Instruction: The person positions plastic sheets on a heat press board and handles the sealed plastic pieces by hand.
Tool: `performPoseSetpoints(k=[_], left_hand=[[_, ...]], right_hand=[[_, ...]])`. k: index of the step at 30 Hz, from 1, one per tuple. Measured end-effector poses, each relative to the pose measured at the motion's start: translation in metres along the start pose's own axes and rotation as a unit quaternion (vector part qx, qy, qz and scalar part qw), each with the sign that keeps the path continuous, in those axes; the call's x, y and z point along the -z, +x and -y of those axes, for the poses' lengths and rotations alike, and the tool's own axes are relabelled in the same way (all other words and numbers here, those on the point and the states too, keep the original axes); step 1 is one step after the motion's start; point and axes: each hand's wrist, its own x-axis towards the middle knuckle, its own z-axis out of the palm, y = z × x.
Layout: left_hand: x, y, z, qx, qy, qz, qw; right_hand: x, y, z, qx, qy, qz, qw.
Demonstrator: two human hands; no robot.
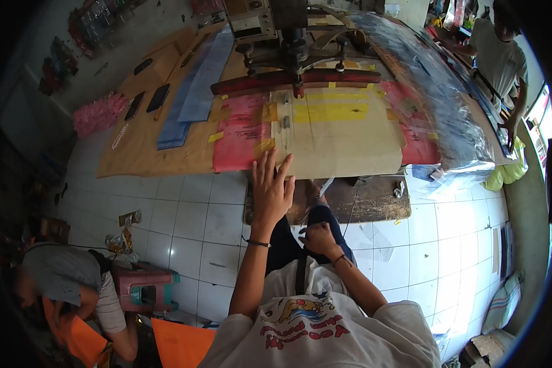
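Note:
My left hand (pixel 272 187) lies at the front edge of the worktable, fingers spread, with the fingertips on the taped sheet. Under and beside them are a pink-red strip (pixel 236 144) and a beige sheet (pixel 346 144) bearing yellow tape (pixel 331 112). Small metal pieces (pixel 286 121) sit in the seam between the two. Above the far part of the sheet stands a press machine (pixel 294 52) with a long, dark red curved bar (pixel 343 76). My right hand (pixel 320 239) is down by my lap with its fingers curled; whether anything is inside cannot be seen.
Blue strips (pixel 196 92), phones (pixel 158 98) and a pink bundle (pixel 99 113) lie to the left. Clear plastic sheeting (pixel 435 104) covers the right side. One person (pixel 500 61) stands at right; another (pixel 73 282) bends at lower left near a stool (pixel 147 288). A wooden bench (pixel 374 202) is below.

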Motion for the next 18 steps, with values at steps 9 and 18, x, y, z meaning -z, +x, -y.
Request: performPoseSetpoints(k=[9, 18], left_hand=[[-0.0022, 0.0005, -0.0037, 0.008, 0.009, -0.009, 1.000], [0.0001, 0.0006, -0.0052, 0.004, 0.006, -0.017, 1.000]], right_hand=[[-0.0013, 0.0056, 0.0021, 0.023, -0.025, 0.116, 0.993], [-0.0047, 0.0079, -0.0026, 0.022, -0.013, 0.135, 0.991]])
